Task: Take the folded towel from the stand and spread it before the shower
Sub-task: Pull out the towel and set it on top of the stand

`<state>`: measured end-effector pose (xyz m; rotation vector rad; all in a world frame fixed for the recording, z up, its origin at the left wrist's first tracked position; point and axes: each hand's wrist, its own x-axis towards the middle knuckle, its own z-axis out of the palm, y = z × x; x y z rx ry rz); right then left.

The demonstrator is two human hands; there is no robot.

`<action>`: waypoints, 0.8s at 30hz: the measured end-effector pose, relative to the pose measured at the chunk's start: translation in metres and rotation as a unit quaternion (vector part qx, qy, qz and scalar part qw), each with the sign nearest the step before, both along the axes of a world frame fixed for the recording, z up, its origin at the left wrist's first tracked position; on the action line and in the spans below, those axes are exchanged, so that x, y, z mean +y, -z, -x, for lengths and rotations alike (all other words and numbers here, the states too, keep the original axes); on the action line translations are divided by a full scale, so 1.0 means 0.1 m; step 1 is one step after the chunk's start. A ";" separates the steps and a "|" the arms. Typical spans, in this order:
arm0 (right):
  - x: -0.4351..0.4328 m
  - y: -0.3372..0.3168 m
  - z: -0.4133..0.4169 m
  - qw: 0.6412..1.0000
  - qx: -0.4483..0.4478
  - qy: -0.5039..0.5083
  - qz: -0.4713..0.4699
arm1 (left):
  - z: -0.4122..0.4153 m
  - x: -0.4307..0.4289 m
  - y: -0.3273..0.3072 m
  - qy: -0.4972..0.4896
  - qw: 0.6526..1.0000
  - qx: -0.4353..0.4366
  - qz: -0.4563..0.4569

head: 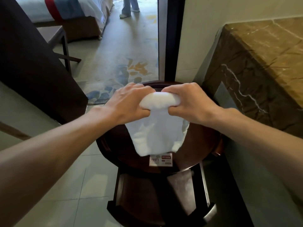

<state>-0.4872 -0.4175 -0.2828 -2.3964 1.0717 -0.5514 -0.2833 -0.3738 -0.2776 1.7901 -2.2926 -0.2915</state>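
A white towel (155, 133) hangs bunched over the round dark wooden stand (201, 145) in the middle of the head view. My left hand (126, 104) grips the towel's upper fold from the left. Gripping the same fold from the right is my right hand (191, 102). The towel's lower end drapes down onto the stand's top, partly unfolded. No shower is in view.
A small WIFI card (160, 160) lies on the stand near its front edge. A brown marble counter (262, 66) stands at the right. A dark open door (32, 63) is at the left. Beyond the doorway are patterned carpet (124, 63), a bed (65, 12) and a person's legs (129, 7).
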 end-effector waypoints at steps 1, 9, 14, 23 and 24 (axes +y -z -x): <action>-0.05 -0.03 0.00 1.000 -0.003 0.002 0.011 | 0.01 -0.06 -0.03 -0.001 1.000 -0.001 0.010; -0.16 0.12 0.08 0.996 0.005 0.008 0.093 | 0.12 -0.18 0.10 -0.010 0.994 -0.050 0.100; 0.03 0.60 0.21 0.996 0.035 -0.001 0.087 | 0.22 0.03 0.51 0.010 0.991 -0.102 0.091; 0.60 1.35 0.39 0.995 0.027 -0.013 0.099 | 0.40 0.51 1.20 0.043 0.990 -0.121 0.060; 0.67 1.41 0.40 0.994 0.037 -0.016 0.098 | 0.41 0.56 1.27 0.043 0.989 -0.135 0.037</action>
